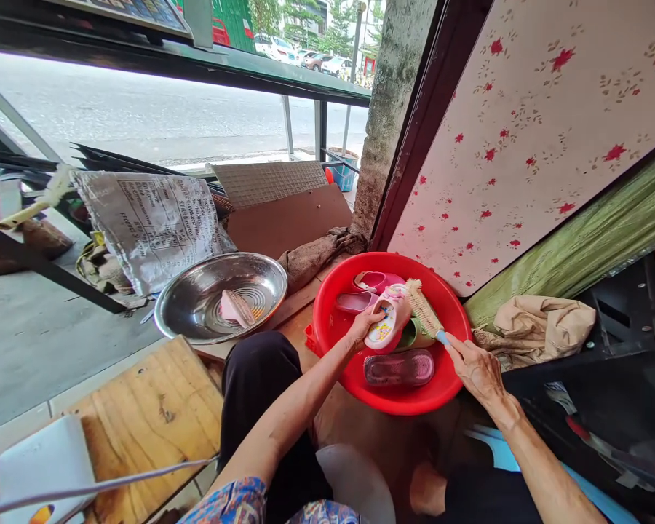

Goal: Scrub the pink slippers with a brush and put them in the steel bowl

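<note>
Over a red plastic basin, my left hand grips a small white and pink clog with a cartoon picture on its insole. My right hand is closed around the blue handle of a scrubbing brush, whose pale bristles are close to the clog's right side. Whether they touch it I cannot tell. Below the clog in the basin lies a translucent pinkish sandal. Behind it are a pink shoe and a paler pink slipper. A green shoe is partly hidden by the clog and brush.
Left of the red basin stands a steel bowl with a pink and white shoe inside. A wooden board lies at front left. Cardboard and a printed sack are behind; a flowered panel leans at the right.
</note>
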A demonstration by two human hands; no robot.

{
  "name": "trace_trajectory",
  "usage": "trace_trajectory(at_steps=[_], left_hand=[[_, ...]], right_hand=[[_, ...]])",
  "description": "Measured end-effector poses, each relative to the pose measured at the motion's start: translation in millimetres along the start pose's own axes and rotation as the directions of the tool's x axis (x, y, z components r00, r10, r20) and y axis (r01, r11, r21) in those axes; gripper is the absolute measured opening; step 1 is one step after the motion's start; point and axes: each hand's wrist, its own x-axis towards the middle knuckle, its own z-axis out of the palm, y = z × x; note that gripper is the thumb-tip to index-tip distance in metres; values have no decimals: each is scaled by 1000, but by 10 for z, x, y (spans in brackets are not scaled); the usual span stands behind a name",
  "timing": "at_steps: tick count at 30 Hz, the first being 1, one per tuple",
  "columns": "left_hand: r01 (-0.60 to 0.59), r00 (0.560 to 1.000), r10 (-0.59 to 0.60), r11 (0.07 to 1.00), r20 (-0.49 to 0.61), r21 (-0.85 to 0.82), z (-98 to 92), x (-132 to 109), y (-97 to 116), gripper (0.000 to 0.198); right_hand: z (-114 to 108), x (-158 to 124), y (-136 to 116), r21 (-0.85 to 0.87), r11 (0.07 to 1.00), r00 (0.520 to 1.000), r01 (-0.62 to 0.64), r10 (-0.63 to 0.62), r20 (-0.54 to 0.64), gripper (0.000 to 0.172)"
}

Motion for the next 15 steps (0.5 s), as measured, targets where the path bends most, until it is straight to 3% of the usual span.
trace_trajectory(at_steps=[5,11,15], left_hand=[[-34,999,34,998,-6,61,-31,32,62,57],[-22,978,-41,954,204,297,133,-190,-94,58],[-40,975,-49,920,215,390,158,-293,-111,61]], right_hand=[[21,-237,42,23,1000,999,19,-18,-39,47],[-90,249,70,-133,990,999,51,-49,19,43],[-65,508,-26,-141,982,989,128,-115,93,44]])
